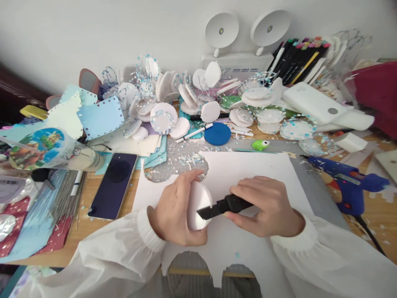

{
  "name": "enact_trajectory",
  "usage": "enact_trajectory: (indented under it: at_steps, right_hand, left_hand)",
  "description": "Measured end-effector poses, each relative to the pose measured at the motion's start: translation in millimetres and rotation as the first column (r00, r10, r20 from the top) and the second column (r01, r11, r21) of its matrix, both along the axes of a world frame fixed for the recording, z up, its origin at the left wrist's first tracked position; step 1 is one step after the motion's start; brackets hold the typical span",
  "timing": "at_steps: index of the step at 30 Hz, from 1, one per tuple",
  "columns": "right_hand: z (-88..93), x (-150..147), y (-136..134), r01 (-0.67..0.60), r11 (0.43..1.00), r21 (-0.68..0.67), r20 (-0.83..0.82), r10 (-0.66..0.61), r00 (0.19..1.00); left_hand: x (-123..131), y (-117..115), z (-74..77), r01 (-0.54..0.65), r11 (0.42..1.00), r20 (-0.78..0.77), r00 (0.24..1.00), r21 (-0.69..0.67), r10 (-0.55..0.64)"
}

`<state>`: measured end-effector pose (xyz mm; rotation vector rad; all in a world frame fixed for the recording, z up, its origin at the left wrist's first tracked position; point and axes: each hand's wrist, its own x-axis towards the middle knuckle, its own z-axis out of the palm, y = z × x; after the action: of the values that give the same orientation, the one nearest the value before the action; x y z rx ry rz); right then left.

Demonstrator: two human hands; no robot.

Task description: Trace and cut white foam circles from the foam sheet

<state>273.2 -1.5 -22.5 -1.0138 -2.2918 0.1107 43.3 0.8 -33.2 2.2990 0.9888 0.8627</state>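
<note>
My left hand (178, 209) is closed around a round white foam disc (200, 198), holding it tilted on edge above a white foam sheet (248, 165). In my right hand (263, 205) is a black utility knife (234, 203), its dark blade lying against the disc's near face and edge. The sheet lies under both hands, with rounded pieces cut out of its left and near edges. Fingers partly hide the disc's left side.
Several white discs and wire rings (163, 120) crowd the back. A blue round lid (217, 133) and a green punch (259, 144) lie beyond the sheet. A blue glue gun (350, 178) sits right; a phone (113, 186) and a plastic cup (89, 159) are left.
</note>
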Motion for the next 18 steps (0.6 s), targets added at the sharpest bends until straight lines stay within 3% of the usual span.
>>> enact_trajectory:
  at_steps: [13,18]
  right_hand:
    - [-2.4,1.6,3.7,-0.007,1.000,-0.029,-0.034,0.006,0.999]
    - [-5.7,14.3,14.2,0.157,0.987,0.024,-0.089,-0.154,0.984]
  left_hand:
    - [0.4,-1.6,0.4,0.016,0.992,0.010,1.000,0.126,-0.018]
    - [0.6,-5.3,6.0,0.027,0.988,0.068,0.997,0.150,-0.038]
